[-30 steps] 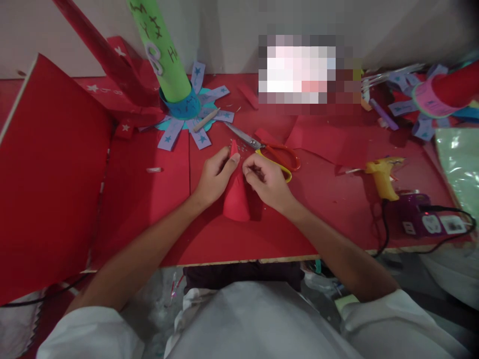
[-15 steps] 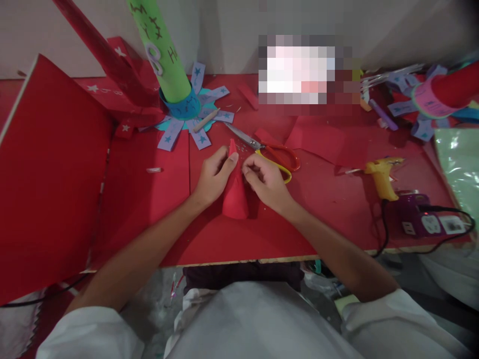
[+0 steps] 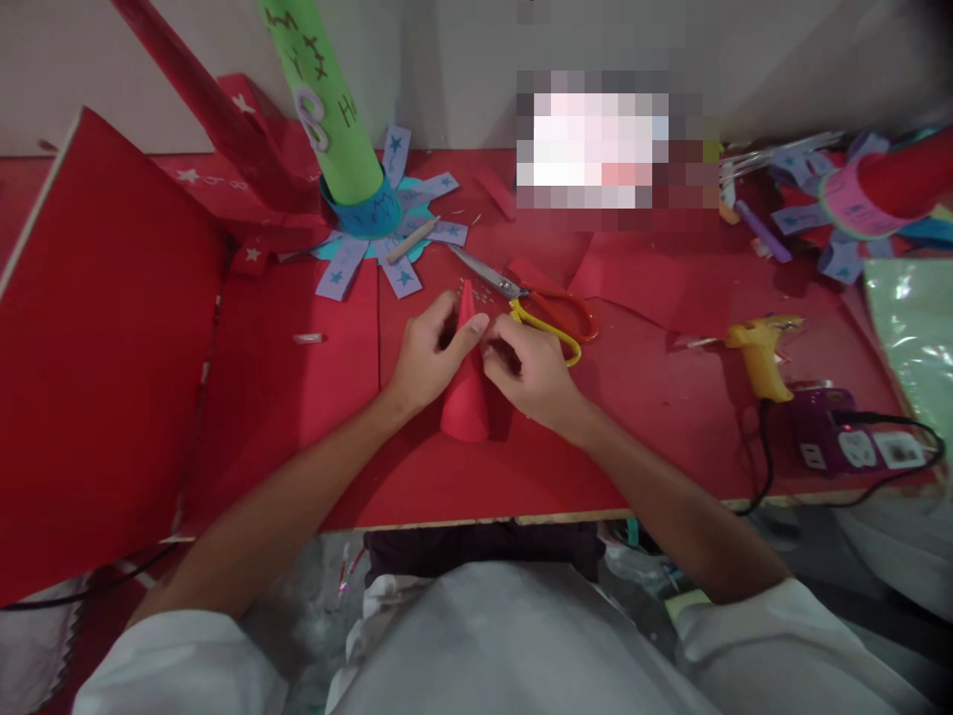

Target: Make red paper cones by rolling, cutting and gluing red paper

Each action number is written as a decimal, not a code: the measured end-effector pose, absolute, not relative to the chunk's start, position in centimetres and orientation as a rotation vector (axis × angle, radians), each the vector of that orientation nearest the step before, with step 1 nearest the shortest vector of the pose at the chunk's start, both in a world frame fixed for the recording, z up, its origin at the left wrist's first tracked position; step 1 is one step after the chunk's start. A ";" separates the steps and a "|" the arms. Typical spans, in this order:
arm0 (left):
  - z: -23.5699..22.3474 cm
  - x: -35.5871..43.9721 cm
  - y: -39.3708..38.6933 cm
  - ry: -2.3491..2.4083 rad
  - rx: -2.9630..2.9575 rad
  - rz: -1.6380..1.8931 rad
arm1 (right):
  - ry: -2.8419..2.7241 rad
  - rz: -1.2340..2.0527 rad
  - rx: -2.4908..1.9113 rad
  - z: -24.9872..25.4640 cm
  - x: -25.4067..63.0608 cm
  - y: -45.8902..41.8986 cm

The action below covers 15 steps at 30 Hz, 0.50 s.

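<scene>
A red paper cone [image 3: 467, 407] lies between my hands, its narrow tip pointing away from me and its wide end towards me. My left hand [image 3: 436, 353] is closed around the cone's upper part, thumb across the top. Against the cone's right side, my right hand [image 3: 532, 362] has its fingers curled in a pinch near my left thumb; whether it grips the paper's edge is hidden. Just beyond my right hand lie scissors [image 3: 551, 318] with one orange and one yellow handle, their blades pointing to the back left.
A yellow glue gun [image 3: 763, 357] lies right, beside a purple power box [image 3: 830, 427] with a black cable. A green paper tube [image 3: 328, 119] with purple strips stands back left. A red board [image 3: 111, 367] rises at left. A red paper piece [image 3: 647, 283] lies behind the scissors.
My left thumb has slid rightwards across the cone. The cone has turned slightly, and the crease on its front no longer shows. My right hand has shifted a little.
</scene>
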<state>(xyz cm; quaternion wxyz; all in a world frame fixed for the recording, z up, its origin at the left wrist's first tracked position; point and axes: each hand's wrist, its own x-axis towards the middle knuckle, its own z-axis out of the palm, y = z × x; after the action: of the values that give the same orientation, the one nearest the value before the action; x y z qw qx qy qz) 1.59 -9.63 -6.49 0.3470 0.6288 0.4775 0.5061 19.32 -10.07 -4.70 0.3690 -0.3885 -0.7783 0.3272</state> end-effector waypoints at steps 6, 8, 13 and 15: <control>-7.1 1.4 -9.5 1.245 1.641 1.302 | -1.926 0.949 -0.992 -4.4 19.1 -10.1; -7.2 1.4 -9.5 1.239 1.632 1.308 | -1.875 1.039 -0.995 -4.3 19.0 -10.1; -7.1 1.4 -9.5 1.245 1.616 1.332 | -1.754 1.156 -0.988 -4.5 18.8 -10.0; -7.1 1.4 -9.6 1.251 1.618 1.344 | -1.731 1.183 -1.006 -4.6 18.7 -9.9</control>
<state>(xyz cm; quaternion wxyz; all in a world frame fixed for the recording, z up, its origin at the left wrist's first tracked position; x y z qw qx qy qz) 1.37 -9.58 -7.05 0.3403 0.6215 0.4807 0.5166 18.69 -9.92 -4.63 0.3967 -0.3972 -0.6832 0.4670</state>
